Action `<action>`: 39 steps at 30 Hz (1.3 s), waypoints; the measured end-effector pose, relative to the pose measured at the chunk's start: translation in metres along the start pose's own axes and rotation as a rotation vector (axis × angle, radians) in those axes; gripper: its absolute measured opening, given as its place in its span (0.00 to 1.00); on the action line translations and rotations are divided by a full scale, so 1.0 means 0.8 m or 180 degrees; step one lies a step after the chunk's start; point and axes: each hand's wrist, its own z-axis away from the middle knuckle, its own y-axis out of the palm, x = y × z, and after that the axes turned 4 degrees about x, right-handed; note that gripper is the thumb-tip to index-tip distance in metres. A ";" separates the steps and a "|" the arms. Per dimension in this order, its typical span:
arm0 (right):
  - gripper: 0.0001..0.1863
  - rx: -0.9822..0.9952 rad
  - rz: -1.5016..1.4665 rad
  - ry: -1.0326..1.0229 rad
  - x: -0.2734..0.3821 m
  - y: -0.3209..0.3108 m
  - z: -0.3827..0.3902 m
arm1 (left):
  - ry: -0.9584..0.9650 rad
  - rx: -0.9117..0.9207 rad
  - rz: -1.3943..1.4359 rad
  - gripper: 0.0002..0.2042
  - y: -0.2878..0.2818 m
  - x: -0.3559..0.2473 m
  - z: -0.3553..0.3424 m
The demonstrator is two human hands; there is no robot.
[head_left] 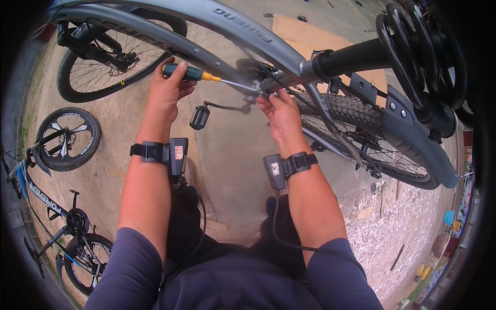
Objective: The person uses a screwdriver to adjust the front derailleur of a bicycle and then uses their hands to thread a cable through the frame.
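My left hand [169, 85] is closed round the green and yellow handle of a screwdriver [194, 74]. Its thin metal shaft points right, toward the lower end of the seat tube on a grey bicycle frame [206, 31]. Close to the shaft's tip, my right hand [279, 108] has its thumb and fingers pinched together near the bottom bracket. Whatever lies between those fingers is too small or too hidden to name. Below and between the hands, a pedal [198, 118] hangs on its crank arm.
A coil-sprung saddle post [341, 59] rises at right above the rear wheel [356, 113] and grey mudguard [413, 139]. The front wheel [103, 77] is at upper left. Another bicycle [57, 212] stands at left. Flattened cardboard [294, 33] lies behind the frame. Cables hang from both wrist straps.
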 end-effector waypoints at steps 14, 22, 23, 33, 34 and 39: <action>0.15 -0.0001 -0.0050 0.0001 -0.001 0.001 0.000 | 0.0289 0.0086 0.0370 0.27 -0.007 0.007 -0.004; 0.16 0.0011 -0.0033 -0.0011 -0.001 0.000 0.000 | 0.0552 0.0002 0.0540 0.27 0.002 0.006 -0.003; 0.18 0.0022 -0.0035 -0.0032 -0.001 0.000 -0.001 | 0.0519 -0.0002 0.0321 0.28 0.000 0.006 -0.004; 0.24 0.0059 -0.0043 -0.0075 -0.002 -0.003 -0.003 | 0.0615 -0.0437 -0.0209 0.19 0.003 0.001 -0.007; 0.24 0.0065 -0.0043 -0.0083 -0.002 -0.003 -0.003 | 0.0683 -0.0543 -0.0133 0.15 0.005 0.000 -0.006; 0.16 -0.0037 0.0044 0.0031 0.007 0.002 0.003 | 0.0821 0.0063 -0.0266 0.07 0.018 -0.002 0.004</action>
